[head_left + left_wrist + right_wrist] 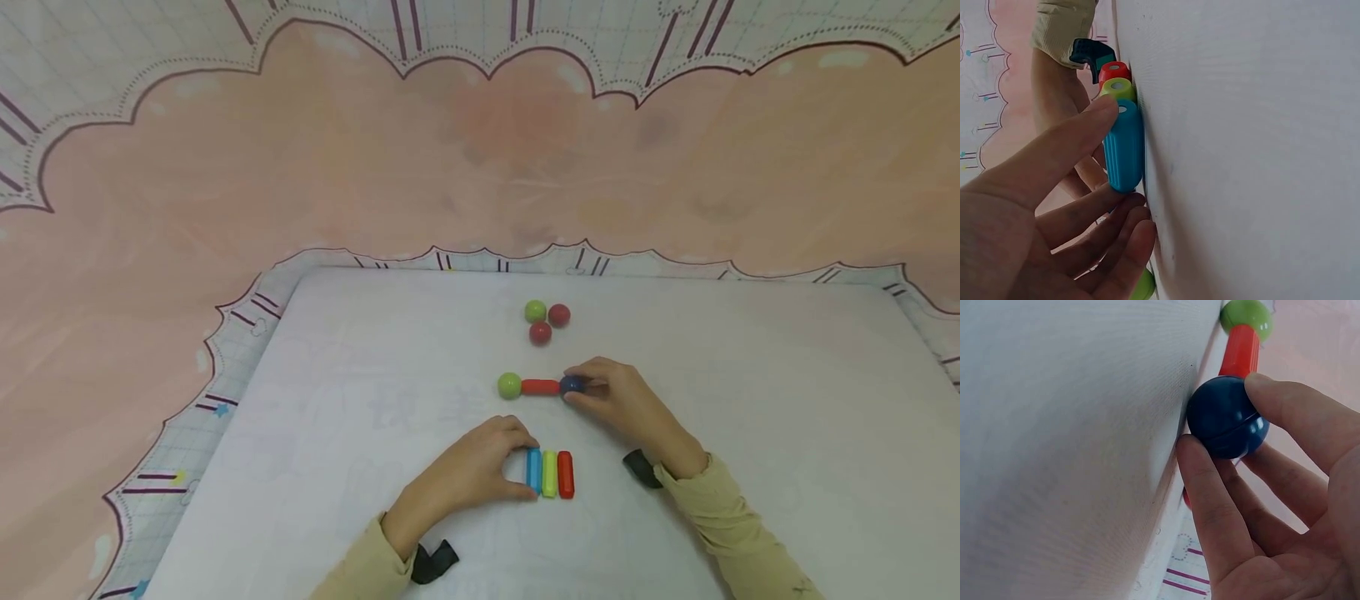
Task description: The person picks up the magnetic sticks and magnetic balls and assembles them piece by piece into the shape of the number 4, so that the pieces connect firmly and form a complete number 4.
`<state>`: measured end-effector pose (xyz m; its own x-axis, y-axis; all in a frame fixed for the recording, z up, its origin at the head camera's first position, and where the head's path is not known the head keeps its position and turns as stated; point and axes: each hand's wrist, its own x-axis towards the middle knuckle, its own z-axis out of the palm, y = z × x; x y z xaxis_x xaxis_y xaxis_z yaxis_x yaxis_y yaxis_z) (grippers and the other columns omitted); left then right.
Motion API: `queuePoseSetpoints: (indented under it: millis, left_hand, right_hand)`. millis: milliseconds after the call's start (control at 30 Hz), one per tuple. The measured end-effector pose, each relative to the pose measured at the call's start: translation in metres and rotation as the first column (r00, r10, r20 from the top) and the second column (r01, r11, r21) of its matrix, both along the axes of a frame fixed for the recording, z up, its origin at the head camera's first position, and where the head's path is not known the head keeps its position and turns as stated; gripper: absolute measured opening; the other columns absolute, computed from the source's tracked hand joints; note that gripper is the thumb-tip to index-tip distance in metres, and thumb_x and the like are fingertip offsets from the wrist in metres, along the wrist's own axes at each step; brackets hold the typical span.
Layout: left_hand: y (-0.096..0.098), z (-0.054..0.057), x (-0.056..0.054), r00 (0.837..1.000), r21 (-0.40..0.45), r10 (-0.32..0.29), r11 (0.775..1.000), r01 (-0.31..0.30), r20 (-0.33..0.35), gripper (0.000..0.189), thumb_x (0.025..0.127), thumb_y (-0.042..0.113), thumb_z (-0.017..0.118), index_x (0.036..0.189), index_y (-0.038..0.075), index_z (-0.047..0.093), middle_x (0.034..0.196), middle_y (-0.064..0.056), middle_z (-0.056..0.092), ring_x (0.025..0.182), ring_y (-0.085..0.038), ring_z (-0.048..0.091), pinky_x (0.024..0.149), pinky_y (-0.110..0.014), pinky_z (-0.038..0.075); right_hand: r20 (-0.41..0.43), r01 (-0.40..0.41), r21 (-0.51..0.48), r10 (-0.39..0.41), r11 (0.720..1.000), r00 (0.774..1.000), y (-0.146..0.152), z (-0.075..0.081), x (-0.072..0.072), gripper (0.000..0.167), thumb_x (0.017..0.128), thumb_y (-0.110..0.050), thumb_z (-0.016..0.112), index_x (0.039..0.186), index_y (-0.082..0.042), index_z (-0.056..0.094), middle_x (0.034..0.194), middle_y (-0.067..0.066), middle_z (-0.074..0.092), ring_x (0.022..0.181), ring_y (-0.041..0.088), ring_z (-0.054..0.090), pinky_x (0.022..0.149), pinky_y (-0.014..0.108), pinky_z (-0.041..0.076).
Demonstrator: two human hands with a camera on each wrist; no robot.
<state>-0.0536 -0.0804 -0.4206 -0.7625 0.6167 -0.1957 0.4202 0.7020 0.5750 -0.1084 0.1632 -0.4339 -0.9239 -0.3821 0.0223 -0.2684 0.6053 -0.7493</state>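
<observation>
My right hand (618, 396) pinches a dark blue ball (1227, 417) between thumb and fingertips. The ball sits at the right end of a red rod (540, 387), and a green ball (509, 386) is at the rod's left end. Nearer to me, my left hand (480, 467) holds a blue rod (1124, 150) by its two ends, thumb at the near end and fingers at the far one. A yellow-green rod (550, 474) and another red rod (566, 475) lie side by side just right of the blue one.
Beyond the joined pieces, a loose green ball (536, 312) and two red balls, one (558, 315) right and one (540, 333) in front, form a cluster. All lie on a white tabletop (360, 350). Black straps (435, 562) hang at both wrists.
</observation>
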Motion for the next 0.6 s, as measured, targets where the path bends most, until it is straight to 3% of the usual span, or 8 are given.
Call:
queuePoseSetpoints:
  millis: [200,333,600]
  left_hand:
    - [-0.0014,0.0009,-0.0015,1.0,0.025,0.009,1.0,-0.009,0.021,0.051,0.078,0.033,0.086,0.122,0.012,0.068,0.115,0.005,0.066,0.105,-0.008,0.057,0.1,-0.026,0.049]
    - [-0.0019,-0.0002,-0.0024,1.0,0.051,0.006,0.999,-0.007,0.03,0.052,0.078,0.031,0.085,0.122,0.01,0.068,0.109,0.006,0.066,0.096,-0.005,0.057,0.091,-0.022,0.051]
    - [-0.0071,-0.0003,-0.0045,0.998,0.101,0.055,0.993,-0.058,0.036,0.049,0.078,0.028,0.085,0.119,0.007,0.068,0.101,0.005,0.065,0.089,-0.005,0.057,0.081,-0.019,0.051]
  right_hand:
    - [-0.005,-0.005,-0.009,0.005,1.0,1.0,0.0006,-0.0004,0.0003,0.031,0.086,-0.011,0.077,0.116,-0.003,0.07,0.109,0.008,0.069,0.094,0.018,0.071,0.086,0.036,0.058]
    - [-0.005,0.005,-0.005,-0.005,1.0,1.0,0.0017,-0.0013,0.0015,0.032,0.086,-0.011,0.078,0.115,-0.004,0.071,0.108,0.008,0.07,0.094,0.018,0.071,0.086,0.036,0.058]
    - [-0.015,0.005,-0.012,-0.005,1.0,1.0,0.0001,-0.0018,0.0007,0.032,0.086,-0.011,0.078,0.116,-0.005,0.071,0.109,0.007,0.069,0.095,0.018,0.071,0.087,0.036,0.058]
